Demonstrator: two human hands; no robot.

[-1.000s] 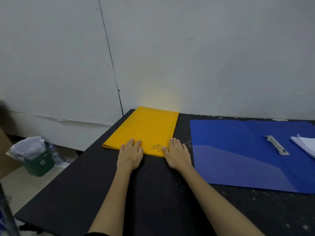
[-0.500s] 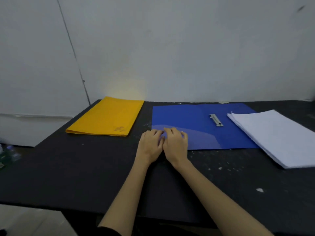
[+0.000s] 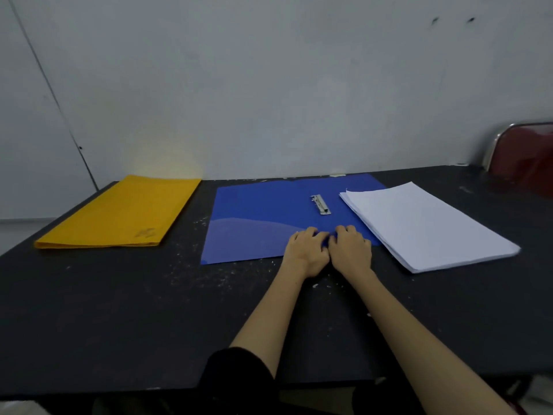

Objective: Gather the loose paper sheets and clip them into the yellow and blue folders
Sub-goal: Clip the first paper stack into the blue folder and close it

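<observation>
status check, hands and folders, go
Both hands, left and right, on the open blue folder's near edge. Paper stack overlaps its right side. Yellow folder closed, untouched.

Dim, soft picture; a yellow glow tints the wall [image 3: 167, 170], edges perhaps slightly bowed.

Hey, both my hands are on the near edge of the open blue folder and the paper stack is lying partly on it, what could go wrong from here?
1. The paper stack overlaps the right side of the blue folder; if the left hand and right hand shift or fold the folder, sheets may fan out or slide.
2. The stack's near corner sits close to the black table's front edge, so a nudge might send sheets over.
3. The metal clip looks shut; it likely needs opening first.
</observation>
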